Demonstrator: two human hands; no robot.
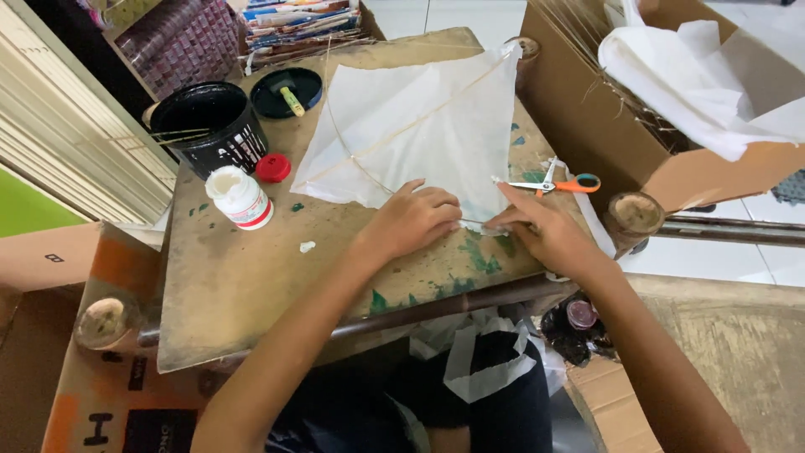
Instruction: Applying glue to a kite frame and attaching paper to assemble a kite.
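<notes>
Paper kite [423,126], white and diamond-shaped with thin bamboo sticks crossing it, lies flat on a worn, paint-stained wooden table [243,277]. Its lower corner sits near the table's near edge, where both hands press on it. The left hand [415,220] lies palm down, fingers curled loosely over the paper's lower edge, clasping nothing. The right hand [541,231] presses its fingertips on the same corner, just beside the left, pinning the paper rather than gripping it. Orange-handled scissors [558,184] rest just beyond the right hand, close to the table's right edge. A white glue bottle [241,197] stands uncapped to the left, its red cap [272,168] beside it, with a black paint bucket [210,126] and black lid [287,92] behind. A cardboard box [604,126] crowds the right side. Bare tabletop lies between bottle and left forearm.
</notes>
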